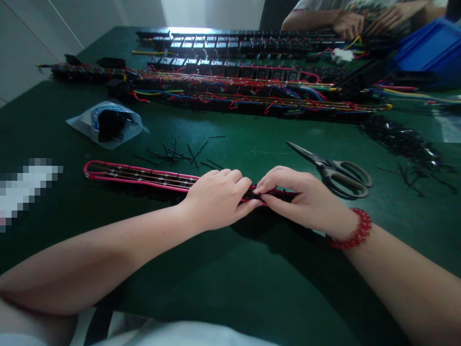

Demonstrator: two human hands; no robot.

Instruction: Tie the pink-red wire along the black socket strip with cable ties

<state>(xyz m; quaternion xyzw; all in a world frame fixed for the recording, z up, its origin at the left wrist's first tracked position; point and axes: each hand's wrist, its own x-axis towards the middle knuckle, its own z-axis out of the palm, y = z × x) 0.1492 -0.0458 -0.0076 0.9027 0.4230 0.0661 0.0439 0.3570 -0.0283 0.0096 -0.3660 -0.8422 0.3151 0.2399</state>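
Observation:
A long narrow power strip [154, 178] lies across the table in front of me, its open side up. Red wire runs along both edges and loops round at the left end, with bare metal rails between. My left hand [219, 197] is closed over the strip's middle, thumb and fingertips pressed together at its near edge. Beside it, my right hand [298, 194], with a red bead bracelet [355, 230] at the wrist, pinches a small black piece on the strip, apparently a cable tie [257, 194]. The fingers partly hide it, and my hands cover the strip's right part.
Scissors [333, 170] lie beyond my right hand. Loose black cable ties [176, 154] are scattered behind the strip, with more ties [414, 175] at right. A plastic bag [108, 124] stands at left. Wired strips [230, 89] span the back, near a blue bin [428, 50] and another person's hands [370, 21].

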